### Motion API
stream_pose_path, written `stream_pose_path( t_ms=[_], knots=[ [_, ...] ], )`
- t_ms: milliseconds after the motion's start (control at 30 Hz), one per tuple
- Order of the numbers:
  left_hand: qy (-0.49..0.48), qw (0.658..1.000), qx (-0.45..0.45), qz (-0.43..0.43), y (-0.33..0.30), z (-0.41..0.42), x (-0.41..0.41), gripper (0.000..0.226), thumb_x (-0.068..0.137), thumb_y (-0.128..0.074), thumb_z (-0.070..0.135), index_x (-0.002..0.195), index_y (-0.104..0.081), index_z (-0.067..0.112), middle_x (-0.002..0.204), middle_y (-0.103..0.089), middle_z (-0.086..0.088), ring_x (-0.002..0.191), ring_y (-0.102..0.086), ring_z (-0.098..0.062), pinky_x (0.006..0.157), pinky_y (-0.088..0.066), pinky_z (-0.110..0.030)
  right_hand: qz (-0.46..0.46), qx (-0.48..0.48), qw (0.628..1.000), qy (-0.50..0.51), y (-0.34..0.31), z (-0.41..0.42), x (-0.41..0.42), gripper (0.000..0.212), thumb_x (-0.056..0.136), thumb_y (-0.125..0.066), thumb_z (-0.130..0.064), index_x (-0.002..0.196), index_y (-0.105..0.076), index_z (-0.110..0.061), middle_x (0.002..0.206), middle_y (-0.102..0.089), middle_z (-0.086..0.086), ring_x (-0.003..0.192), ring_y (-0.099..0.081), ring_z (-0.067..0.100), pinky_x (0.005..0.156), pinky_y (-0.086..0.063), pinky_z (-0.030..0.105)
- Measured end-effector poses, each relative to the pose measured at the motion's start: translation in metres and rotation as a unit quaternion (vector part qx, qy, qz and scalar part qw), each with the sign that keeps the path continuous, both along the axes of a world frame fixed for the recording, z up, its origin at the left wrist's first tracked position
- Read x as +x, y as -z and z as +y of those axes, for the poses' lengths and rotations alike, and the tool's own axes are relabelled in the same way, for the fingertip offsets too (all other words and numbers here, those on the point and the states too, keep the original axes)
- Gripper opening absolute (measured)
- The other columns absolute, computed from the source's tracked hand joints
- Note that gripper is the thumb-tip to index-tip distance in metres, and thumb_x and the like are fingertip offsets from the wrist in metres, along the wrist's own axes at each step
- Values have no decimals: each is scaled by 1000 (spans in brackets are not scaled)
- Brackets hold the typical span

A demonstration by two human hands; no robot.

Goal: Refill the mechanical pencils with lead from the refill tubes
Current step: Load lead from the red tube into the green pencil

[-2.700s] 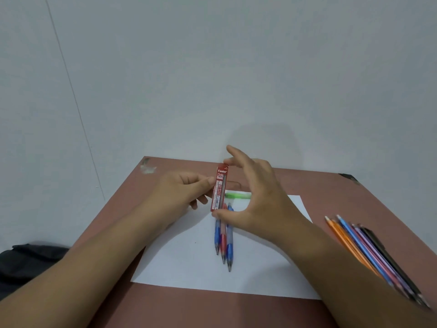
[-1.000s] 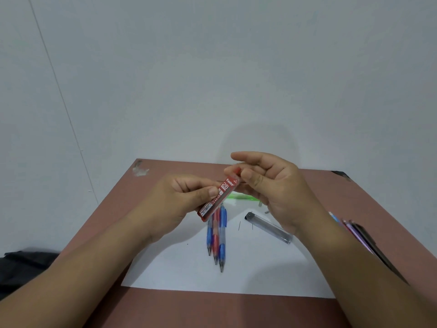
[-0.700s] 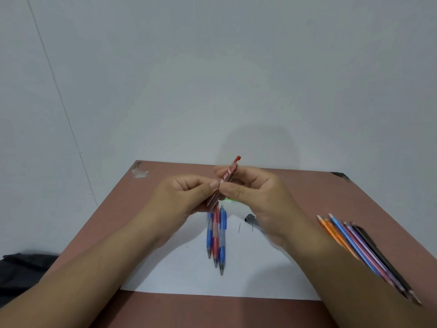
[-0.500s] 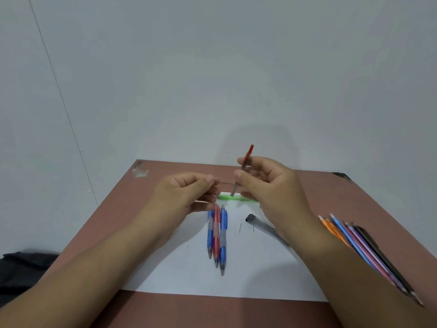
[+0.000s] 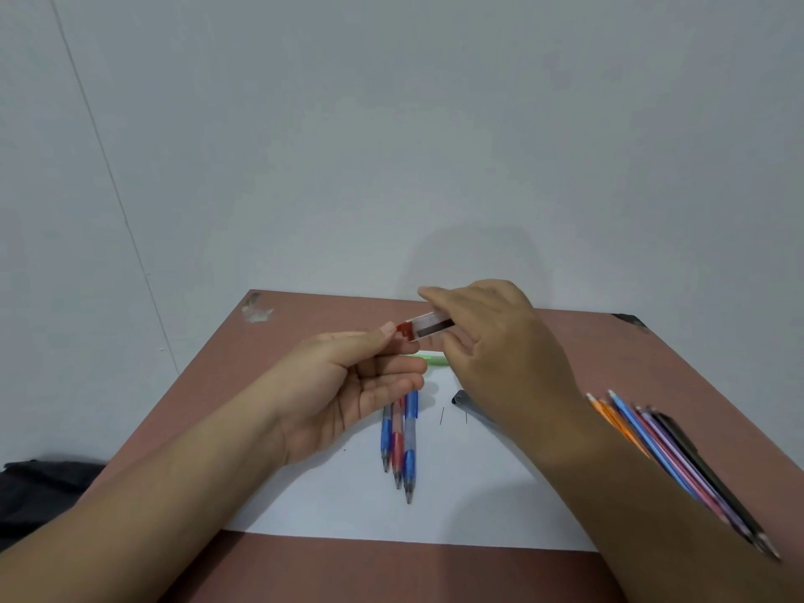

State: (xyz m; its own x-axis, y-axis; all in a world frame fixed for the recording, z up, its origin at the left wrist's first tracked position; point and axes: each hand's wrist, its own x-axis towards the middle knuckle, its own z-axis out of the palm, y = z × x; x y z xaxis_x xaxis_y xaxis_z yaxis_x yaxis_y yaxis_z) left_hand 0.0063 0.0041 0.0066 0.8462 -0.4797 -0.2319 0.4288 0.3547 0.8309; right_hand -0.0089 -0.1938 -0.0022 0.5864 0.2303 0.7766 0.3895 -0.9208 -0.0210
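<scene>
Above the table I hold a red-capped lead refill tube [image 5: 424,326] level between both hands. My right hand [image 5: 496,354] grips its clear labelled end from above. My left hand [image 5: 348,385] lies palm up, its thumb and a fingertip pinching the red cap end. Below them, three mechanical pencils [image 5: 398,441], two blue and one red, lie side by side on a white paper sheet [image 5: 348,507], tips toward me. A green pencil [image 5: 430,360] lies crosswise behind them, mostly hidden by my hands.
A dark refill tube [image 5: 466,402] lies on the paper, half hidden under my right wrist, with two short lead bits [image 5: 442,415] beside it. Several coloured pencils [image 5: 678,463] lie at the table's right. A black cloth [image 5: 43,485] sits off the left edge.
The red tube went from upright in my right hand to level between both hands. My left hand opened palm up and took the cap end.
</scene>
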Motion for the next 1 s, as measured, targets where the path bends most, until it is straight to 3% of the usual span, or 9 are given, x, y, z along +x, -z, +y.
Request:
stream_pose_path(
  t_ms=[167, 433, 567, 700, 867, 1000],
  knots=[
    [-8, 1000, 18, -4, 1, -2, 1, 38, 83, -70, 25, 103, -71, -8, 90, -73, -24, 68, -74, -23, 64, -63, -25, -40, -29, 999, -7, -2, 2, -1, 52, 89, -65, 3, 135, -65, -21, 107, -73, -10, 112, -55, 24, 79, -56, 33],
    [32, 999, 3, -2, 0, 0, -1, 32, 91, -64, 15, 109, -70, -11, 97, -73, -27, 76, -75, -25, 66, -63, -26, -74, -55, 995, -34, -3, 3, -2, 63, 86, -63, 12, 142, -59, -17, 115, -72, -6, 116, -57, 35, 102, -50, 37],
    [34, 999, 8, 1, 0, 1, -1, 28, 96, -61, 14, 107, -71, -10, 97, -73, -26, 76, -75, -25, 65, -62, -26, -83, -28, 995, -51, -3, 7, -4, 71, 84, -61, 17, 145, -56, -19, 104, -70, -5, 109, -57, 32, 93, -55, 34],
    [42, 999, 6, 4, 0, 0, -2, 30, 95, -61, 15, 111, -70, -9, 96, -73, -26, 75, -75, -24, 63, -62, -26, -77, -53, 994, -49, 1, 2, 2, 42, 84, -64, 12, 114, -77, -15, 112, -71, 0, 111, -57, 36, 74, -57, 45],
    [42, 999, 12, 4, -1, -1, -2, 35, 95, -62, 18, 115, -68, -10, 96, -72, -26, 73, -75, -25, 64, -63, -26, -85, -57, 994, -35, -5, 5, -4, 70, 86, -64, 14, 147, -53, -18, 103, -68, -6, 103, -55, 28, 87, -54, 35],
    [37, 999, 17, 0, 0, -1, -1, 38, 93, -64, 22, 116, -68, -9, 99, -72, -26, 76, -75, -26, 68, -63, -27, -85, -34, 995, -33, -5, 7, -4, 80, 83, -66, 16, 151, -45, -21, 100, -67, -6, 100, -54, 27, 78, -56, 34]
  ],
)
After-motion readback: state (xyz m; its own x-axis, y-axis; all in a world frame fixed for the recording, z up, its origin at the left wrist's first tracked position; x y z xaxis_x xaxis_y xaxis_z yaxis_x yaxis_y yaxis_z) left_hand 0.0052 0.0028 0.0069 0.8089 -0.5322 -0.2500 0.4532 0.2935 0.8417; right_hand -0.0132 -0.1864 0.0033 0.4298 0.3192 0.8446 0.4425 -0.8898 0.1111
